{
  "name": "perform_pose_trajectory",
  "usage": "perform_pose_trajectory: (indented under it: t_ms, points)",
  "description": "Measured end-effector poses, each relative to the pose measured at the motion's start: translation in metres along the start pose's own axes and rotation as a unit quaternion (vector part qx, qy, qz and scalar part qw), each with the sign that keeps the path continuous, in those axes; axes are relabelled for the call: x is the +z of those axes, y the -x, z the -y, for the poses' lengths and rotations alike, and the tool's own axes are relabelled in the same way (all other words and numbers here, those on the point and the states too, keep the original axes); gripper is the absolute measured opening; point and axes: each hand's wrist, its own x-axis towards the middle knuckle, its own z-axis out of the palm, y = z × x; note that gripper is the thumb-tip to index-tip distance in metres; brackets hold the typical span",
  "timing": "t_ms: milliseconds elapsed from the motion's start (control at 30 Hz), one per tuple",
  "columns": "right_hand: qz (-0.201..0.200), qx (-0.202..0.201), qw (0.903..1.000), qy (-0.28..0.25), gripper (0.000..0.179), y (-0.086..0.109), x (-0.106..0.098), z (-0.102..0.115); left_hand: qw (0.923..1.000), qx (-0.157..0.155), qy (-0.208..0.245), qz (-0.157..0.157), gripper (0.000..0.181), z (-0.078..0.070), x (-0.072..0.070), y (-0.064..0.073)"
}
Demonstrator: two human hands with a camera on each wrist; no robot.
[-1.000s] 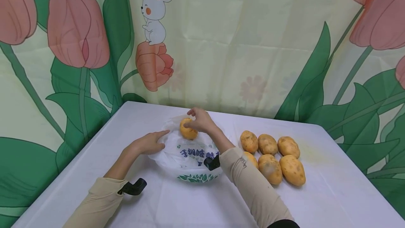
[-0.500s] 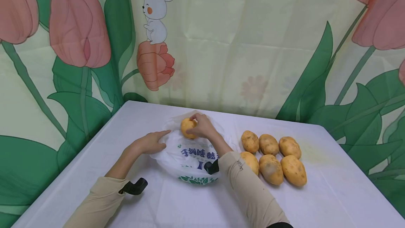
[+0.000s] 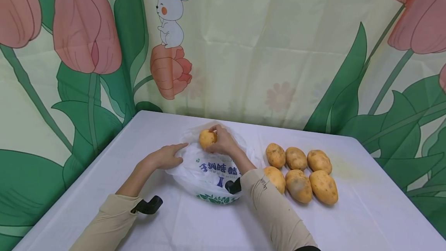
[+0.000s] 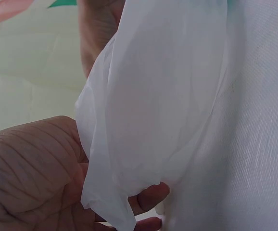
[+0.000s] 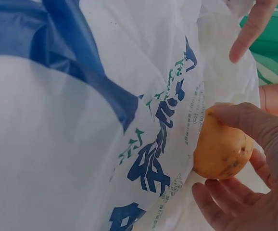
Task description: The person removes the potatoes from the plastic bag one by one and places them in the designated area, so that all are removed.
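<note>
A white plastic bag [image 3: 195, 179] with blue and green print lies mouth-open on the table. At its mouth, a yellow-brown potato [image 3: 206, 138] is held by my right hand [image 3: 224, 142]. In the right wrist view the thumb lies on top of this potato [image 5: 221, 149] and the other fingers come from below. My left hand [image 3: 163, 158] holds the bag's left edge, its index finger stretched along the opening. The left wrist view shows thin bag film [image 4: 163, 96] draped over that hand, with two fingertips poking out past its hem and the rest hidden.
Several potatoes [image 3: 296, 159] sit in two rows right of the bag, the nearest partly behind the right sleeve [image 3: 271, 200]. A white cloth covers the table [image 3: 366, 208]. Behind its far edge hangs a curtain [image 3: 240, 69] printed with tulips and a rabbit.
My right hand has shifted slightly right and down, its fingers drawing in around the potato's right side. The left hand has stayed nearly still at the bag's edge.
</note>
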Motion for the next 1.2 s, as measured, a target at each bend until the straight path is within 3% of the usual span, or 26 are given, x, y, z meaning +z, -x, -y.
perform_pose_trajectory:
  t_ms: [600,1200]
  points:
    - [-0.023,-0.053,0.9976,0.037,0.066,0.006,-0.005,0.011,1.0,-0.006,-0.001,0.004,0.063,-0.003,0.0,0.002]
    - [-0.054,-0.096,0.9937,-0.021,0.067,0.026,-0.037,0.046,1.0,-0.002,-0.002,0.007,0.064,-0.004,-0.002,0.004]
